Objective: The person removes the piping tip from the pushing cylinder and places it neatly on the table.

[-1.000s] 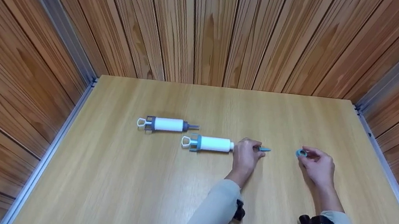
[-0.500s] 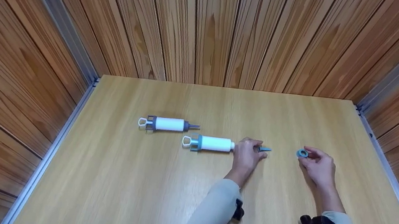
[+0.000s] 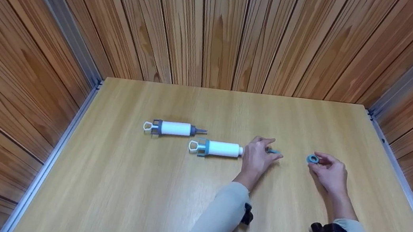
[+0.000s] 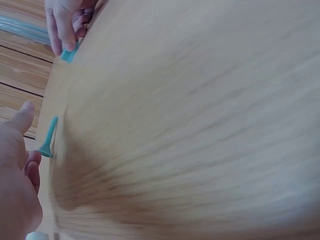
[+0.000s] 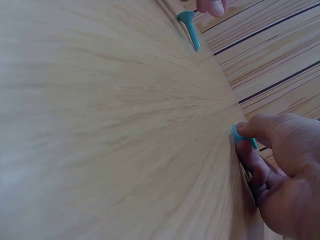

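Observation:
A teal nozzle [image 3: 273, 151] with a flared base and thin tip lies on the table beside my left hand [image 3: 255, 160]. In the left wrist view, the thumb and fingers of that hand are spread apart, with the nozzle [image 4: 49, 139] between them and not gripped. My right hand [image 3: 329, 174] pinches a small teal ring [image 3: 312, 158] between thumb and fingers, low over the table. Left of my left hand lies a syringe-like pump [image 3: 223, 149] with a white barrel, teal collar and white loop handle. My left hand partly hides its front end.
A second pump [image 3: 175, 128], white with grey-blue ends and its own thin nozzle attached, lies farther back to the left. Wood-panelled walls [image 3: 217, 33] with metal corner rails [image 3: 63, 21] enclose the table [image 3: 132, 194] at the back and sides.
My left thumb and fingers have spread apart, letting go of the nozzle, and the hand has shifted slightly. The right hand with the ring has barely moved.

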Tool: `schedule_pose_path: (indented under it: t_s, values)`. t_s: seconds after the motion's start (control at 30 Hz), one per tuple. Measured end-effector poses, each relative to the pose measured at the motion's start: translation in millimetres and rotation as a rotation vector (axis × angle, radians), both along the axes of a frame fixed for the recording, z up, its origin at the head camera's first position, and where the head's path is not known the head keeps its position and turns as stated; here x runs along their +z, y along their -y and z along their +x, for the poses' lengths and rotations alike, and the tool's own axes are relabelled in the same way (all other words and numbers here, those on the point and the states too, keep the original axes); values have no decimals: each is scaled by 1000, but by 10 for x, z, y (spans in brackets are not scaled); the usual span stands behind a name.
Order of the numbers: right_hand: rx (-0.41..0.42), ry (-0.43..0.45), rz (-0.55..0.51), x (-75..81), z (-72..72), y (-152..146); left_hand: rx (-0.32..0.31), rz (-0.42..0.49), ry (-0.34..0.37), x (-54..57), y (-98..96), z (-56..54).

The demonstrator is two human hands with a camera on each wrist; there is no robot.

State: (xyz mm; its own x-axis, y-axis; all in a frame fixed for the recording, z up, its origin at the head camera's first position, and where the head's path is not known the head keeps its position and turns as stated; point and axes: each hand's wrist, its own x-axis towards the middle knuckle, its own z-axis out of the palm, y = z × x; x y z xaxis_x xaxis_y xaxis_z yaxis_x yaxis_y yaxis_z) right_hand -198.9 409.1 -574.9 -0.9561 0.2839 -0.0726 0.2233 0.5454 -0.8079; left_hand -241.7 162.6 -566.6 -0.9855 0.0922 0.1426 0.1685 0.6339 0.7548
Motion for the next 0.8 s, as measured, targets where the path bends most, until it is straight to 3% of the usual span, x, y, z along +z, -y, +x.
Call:
schedule_pose_path:
  t_s: [0.23, 0.6, 0.8]
  values:
    - [-7, -51, 2, -2, -8, 13, -33, 54, -35, 20, 64, -48]
    - [3, -29, -22, -7, 10, 19, -186, 157, -31, 176, 403, -181]
    - [2, -36, -15, -11, 6, -2, -188, 165, -8, 218, 592, -239]
